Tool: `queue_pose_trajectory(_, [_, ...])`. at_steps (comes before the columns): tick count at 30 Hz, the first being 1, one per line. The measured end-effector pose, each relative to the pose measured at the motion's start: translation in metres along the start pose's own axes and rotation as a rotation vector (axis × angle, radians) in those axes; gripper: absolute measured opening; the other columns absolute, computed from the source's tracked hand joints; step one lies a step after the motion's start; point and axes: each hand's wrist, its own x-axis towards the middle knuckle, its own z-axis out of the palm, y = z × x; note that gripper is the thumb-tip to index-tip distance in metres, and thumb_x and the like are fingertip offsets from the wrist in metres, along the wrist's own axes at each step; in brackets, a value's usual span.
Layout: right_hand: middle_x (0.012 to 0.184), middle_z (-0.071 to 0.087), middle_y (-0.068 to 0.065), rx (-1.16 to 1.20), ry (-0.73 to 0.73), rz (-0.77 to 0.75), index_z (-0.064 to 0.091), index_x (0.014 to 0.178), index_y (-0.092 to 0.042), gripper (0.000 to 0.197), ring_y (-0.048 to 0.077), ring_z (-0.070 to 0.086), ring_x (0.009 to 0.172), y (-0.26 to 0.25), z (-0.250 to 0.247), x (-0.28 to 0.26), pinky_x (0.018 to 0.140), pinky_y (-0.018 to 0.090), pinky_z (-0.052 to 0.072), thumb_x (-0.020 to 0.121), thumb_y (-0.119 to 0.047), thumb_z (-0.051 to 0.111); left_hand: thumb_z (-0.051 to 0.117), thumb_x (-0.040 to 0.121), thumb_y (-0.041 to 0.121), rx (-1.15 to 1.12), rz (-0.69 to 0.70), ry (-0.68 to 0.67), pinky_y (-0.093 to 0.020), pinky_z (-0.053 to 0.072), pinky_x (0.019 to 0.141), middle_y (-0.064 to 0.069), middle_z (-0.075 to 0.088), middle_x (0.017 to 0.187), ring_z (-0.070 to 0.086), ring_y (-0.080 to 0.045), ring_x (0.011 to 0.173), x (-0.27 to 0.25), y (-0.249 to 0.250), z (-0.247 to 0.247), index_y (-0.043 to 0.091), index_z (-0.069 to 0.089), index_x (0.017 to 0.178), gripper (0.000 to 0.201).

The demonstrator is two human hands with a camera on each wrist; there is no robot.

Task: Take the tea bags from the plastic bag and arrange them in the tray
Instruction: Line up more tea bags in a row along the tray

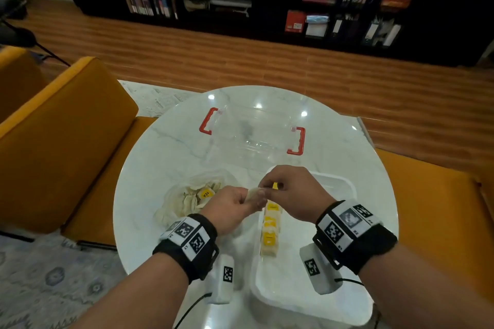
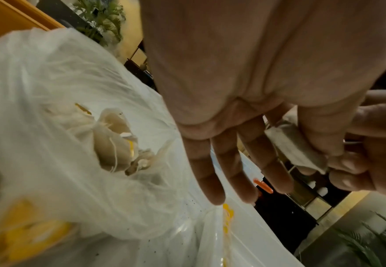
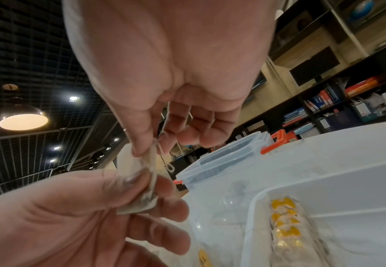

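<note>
Head view: tea bag (image 1: 254, 193) mostly hand-hidden

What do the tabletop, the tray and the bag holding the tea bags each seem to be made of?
Tabletop: probably polished marble or a lookalike, white with grey veins and sharp lamp reflections.
Tray: likely smooth white plastic, with moulded rounded corners.
Bag: thin translucent plastic film, crinkled, tea bags showing through.

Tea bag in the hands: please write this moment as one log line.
left hand: pinches tea bag | right hand: pinches same | tray: one row started | plastic bag: more inside
</note>
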Motion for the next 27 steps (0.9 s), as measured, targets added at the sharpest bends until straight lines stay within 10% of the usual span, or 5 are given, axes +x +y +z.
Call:
queue_pose_trajectory(5, [0.080, 0.062, -0.012, -0.074, 0.024, 0.059, 0.071, 0.079, -0.026, 0.006, -0.004, 0.050, 0.070, -0.002, -0.005, -0.004, 0.062, 0.007, 0.033, 0.084, -0.027, 0.067, 0.070, 0.067, 0.072, 0.071, 0.002, 0.030, -0.044, 0.051, 0.073, -0.007, 0.066, 0.076, 0.057, -0.015, 0.071, -0.002, 0.009, 0.002, 0.013, 0.071, 0.087, 0.062])
queue_pose_trajectory(10, [0.069, 0.062, -0.009, -0.028, 0.164, 0.199, 0.056, 0.063, -0.028, 0.021, 0.005, 0.054, 0.066, -0.001, -0.006, -0.005, 0.058, 0.018, 0.038, 0.082, -0.030, 0.065, 0.079, 0.066, 0.053, 0.346, 0.255, 0.525, -0.018, 0.042, 0.069, 0.015, 0.052, 0.087, 0.051, -0.004, 0.079, -0.016, 0.025, 0.021, 0.028, 0.053, 0.087, 0.042])
queue_pose_trajectory(17, [0.068, 0.065, -0.007, 0.024, 0.169, 0.178, 0.064, 0.064, -0.021, 0.018, 0.006, 0.059, 0.069, -0.009, -0.006, -0.009, 0.058, 0.014, 0.040, 0.077, -0.032, 0.068, 0.063, 0.084, 0.028, 0.525, 0.244, 0.485, -0.029, 0.040, 0.068, 0.006, 0.055, 0.079, 0.056, -0.019, 0.080, -0.004, 0.036, 0.040, 0.018, 0.061, 0.080, 0.011])
queue_pose_trajectory(23, [0.099, 0.056, -0.014, 0.014, -0.004, 0.057, 0.062, 0.111, -0.033, 0.031, -0.003, 0.046, 0.074, -0.003, -0.037, -0.015, 0.071, 0.015, 0.036, 0.081, -0.036, 0.072, 0.076, 0.064, 0.052, 0.080, 0.143, 0.134, -0.044, 0.052, 0.081, -0.010, 0.068, 0.077, 0.063, -0.027, 0.076, -0.003, 0.040, 0.018, 0.015, 0.069, 0.075, 0.039])
queue_pose_trajectory(27, [0.088, 0.062, -0.012, -0.078, -0.061, 0.019, 0.071, 0.095, -0.023, 0.012, -0.005, 0.050, 0.073, -0.004, -0.036, -0.014, 0.065, 0.006, 0.036, 0.088, -0.032, 0.066, 0.074, 0.056, 0.064, 0.010, 0.128, 0.073, -0.042, 0.052, 0.081, -0.014, 0.068, 0.077, 0.061, -0.021, 0.074, -0.002, 0.034, 0.017, 0.011, 0.072, 0.080, 0.058])
